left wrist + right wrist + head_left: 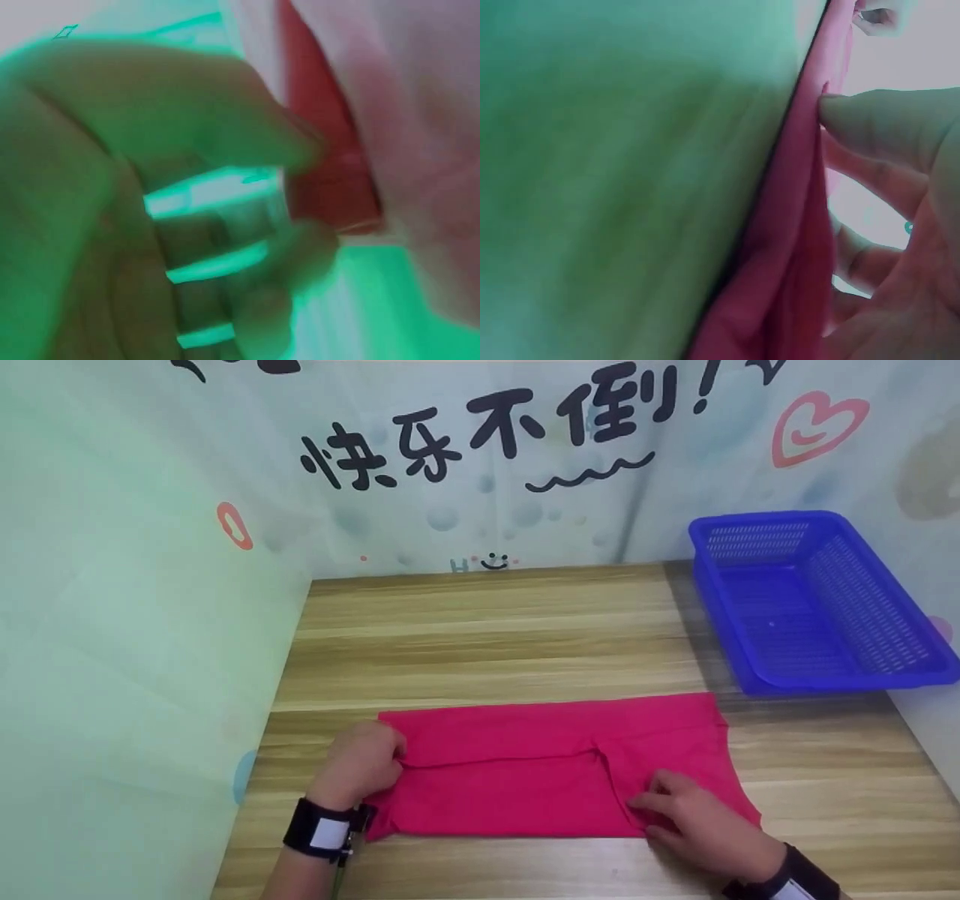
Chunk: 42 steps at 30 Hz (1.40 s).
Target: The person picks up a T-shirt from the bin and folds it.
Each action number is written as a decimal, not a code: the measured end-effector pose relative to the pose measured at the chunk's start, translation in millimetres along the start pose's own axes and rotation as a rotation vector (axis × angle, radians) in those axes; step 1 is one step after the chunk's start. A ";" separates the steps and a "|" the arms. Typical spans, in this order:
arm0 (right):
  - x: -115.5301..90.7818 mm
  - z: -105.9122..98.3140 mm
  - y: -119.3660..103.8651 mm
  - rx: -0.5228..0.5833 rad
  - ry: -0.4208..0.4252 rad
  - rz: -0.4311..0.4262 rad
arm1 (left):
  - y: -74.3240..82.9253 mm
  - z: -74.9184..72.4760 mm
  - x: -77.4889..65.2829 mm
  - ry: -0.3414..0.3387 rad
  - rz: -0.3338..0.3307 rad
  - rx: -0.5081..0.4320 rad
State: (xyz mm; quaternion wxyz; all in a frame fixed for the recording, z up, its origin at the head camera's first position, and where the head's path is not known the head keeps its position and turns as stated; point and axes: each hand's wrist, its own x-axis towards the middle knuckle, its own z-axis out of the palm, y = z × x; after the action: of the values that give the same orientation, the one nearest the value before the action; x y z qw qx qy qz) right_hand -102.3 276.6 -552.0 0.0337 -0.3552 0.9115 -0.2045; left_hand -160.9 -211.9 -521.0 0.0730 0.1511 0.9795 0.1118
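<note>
A deep pink cloth [510,799], folded into a long rectangle, lies flat on the wood-patterned table. A folded strip runs along its far side, and a flap overlaps at the right; the exact kind of garment does not show. My left hand [362,761] pinches the left end with curled fingers; in the left wrist view that hand [172,180] is blurred beside the fabric [330,180]. At the near right part, my right hand [697,825] touches the flap with bent, spread fingers. The right wrist view has the thumb [877,124] against the cloth's edge [795,202].
A blue plastic basket [772,682] with perforated sides stands at the back right, past the cloth's right end. Printed fabric walls [450,525] border the table [480,637] at the back and sides. Both wrists wear black straps [305,825].
</note>
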 end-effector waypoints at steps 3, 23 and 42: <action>4.6 -9.5 -8.9 -0.002 -0.087 0.028 | 6.9 3.9 1.0 0.006 0.115 0.005; 24.7 -17.3 -22.1 -0.044 -0.183 0.092 | 2.7 21.9 12.6 -0.076 0.108 -0.125; 81.5 -3.3 -20.7 -0.129 -0.005 -0.074 | 44.1 22.6 23.5 0.031 0.210 0.094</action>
State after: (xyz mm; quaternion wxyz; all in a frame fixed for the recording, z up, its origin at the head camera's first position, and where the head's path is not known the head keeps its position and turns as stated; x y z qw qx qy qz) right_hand -150.6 210.1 -533.9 0.0056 -0.3908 0.9089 -0.1456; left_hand -166.8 -159.1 -534.8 0.0387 0.2544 0.9634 0.0751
